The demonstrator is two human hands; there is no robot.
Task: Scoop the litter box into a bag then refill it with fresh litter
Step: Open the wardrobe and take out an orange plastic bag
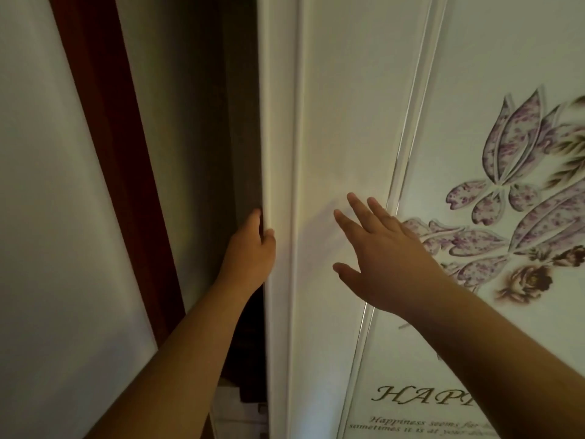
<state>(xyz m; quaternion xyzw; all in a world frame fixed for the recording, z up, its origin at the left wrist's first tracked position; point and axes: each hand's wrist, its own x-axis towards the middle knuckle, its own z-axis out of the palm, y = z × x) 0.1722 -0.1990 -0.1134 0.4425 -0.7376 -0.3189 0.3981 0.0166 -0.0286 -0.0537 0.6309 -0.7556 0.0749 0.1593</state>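
A white sliding wardrobe door point(319, 128) fills the middle of the view, its left edge standing a little apart from the frame. My left hand point(253, 251) grips that edge, fingers curled behind it and thumb on the front. My right hand point(376, 251) is spread with straight fingers against or just off the door's face, near a silver trim strip point(408, 147). No litter box, scoop, bag or litter is in view.
A dark gap point(234, 147) opens left of the door, with pale folded things point(237, 407) low inside. A reddish-brown frame point(110, 147) and a white wall point(47, 201) lie further left. The right panel point(506, 74) bears purple flowers and lettering.
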